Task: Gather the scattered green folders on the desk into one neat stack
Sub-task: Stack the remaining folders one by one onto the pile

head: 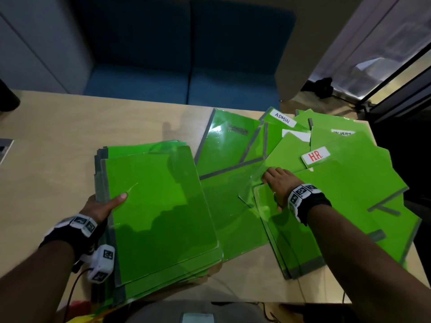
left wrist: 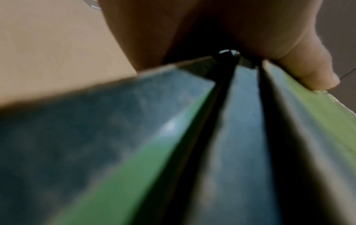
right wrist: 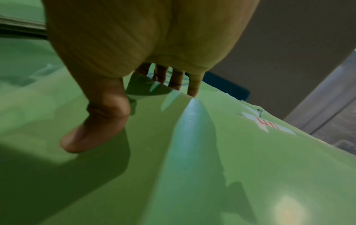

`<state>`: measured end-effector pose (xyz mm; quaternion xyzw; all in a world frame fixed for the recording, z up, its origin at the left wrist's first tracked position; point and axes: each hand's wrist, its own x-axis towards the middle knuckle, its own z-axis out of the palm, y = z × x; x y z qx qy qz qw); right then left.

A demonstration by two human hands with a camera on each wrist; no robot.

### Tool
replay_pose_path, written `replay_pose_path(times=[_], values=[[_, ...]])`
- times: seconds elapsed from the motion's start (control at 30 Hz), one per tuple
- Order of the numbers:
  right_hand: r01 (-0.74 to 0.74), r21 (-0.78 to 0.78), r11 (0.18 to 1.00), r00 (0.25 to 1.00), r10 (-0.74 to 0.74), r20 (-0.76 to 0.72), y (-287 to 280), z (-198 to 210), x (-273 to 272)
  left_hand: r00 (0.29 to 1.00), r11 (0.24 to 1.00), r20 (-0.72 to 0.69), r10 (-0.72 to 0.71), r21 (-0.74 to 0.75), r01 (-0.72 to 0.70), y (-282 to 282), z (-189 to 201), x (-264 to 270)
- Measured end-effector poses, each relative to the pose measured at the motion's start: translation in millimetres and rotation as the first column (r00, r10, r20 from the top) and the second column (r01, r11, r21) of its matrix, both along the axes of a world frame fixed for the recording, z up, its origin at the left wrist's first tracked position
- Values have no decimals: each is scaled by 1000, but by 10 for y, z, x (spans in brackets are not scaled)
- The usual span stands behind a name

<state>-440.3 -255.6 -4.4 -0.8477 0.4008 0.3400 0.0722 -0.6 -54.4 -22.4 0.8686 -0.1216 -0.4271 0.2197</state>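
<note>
Blue upholstered seating [head: 186, 54] sits behind the pale wooden desk [head: 58, 136], where glossy green plastic folders with grey spines lie in two groups. At the near left, the left hand [head: 100, 206] grips the gathered stack of green folders [head: 158, 206] by its spine edge, thumb on top and fingers hidden beneath. To the right, the fanned heap of loose green folders [head: 338, 183] overlaps untidily. The right hand [head: 277, 183] lies on it, fingers extended and pressing at a folder's raised edge just below the white HR label [head: 316, 156]; nothing is pinched yet. Those slick covers could slide, so dragging one sheet may pull its neighbours toward the desk's right edge. The stack overhangs the near edge and could tip if the grip loosens.
</note>
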Motion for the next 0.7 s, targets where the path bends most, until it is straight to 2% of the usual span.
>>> replay_pose_path(times=[0.17,0.23,0.3,0.4,0.5,0.57,0.6,0.63,0.7], values=[[154,115,981,988,-155,2,-167,231,113,999,1000,-34,19,-11,-20,3,-28,42],[206,108,973,968,-219,126,-238,432,230,998,999,-51,22,-25,-23,6,4,24],[259,174,950,901,-303,312,-324,739,375,998,998,-57,28,-49,-30,14,-9,42],[239,304,922,712,-379,591,-455,1269,558,997,998,-70,38,-57,-42,29,-15,55],[254,444,859,474,-511,717,-547,1541,706,997,996,-79,21,-80,-27,28,3,75],[293,537,791,283,-608,742,-604,1440,816,998,995,-63,12,-101,-18,82,-316,252],[332,560,759,210,-638,741,-592,1326,908,998,995,-65,14,-102,-21,136,-644,423],[392,570,722,160,-664,730,-578,1180,1005,997,994,-74,14,-104,-21,158,-740,482],[520,578,629,89,-713,696,-552,798,1171,996,993,-81,23,-112,-32,117,-464,351]])
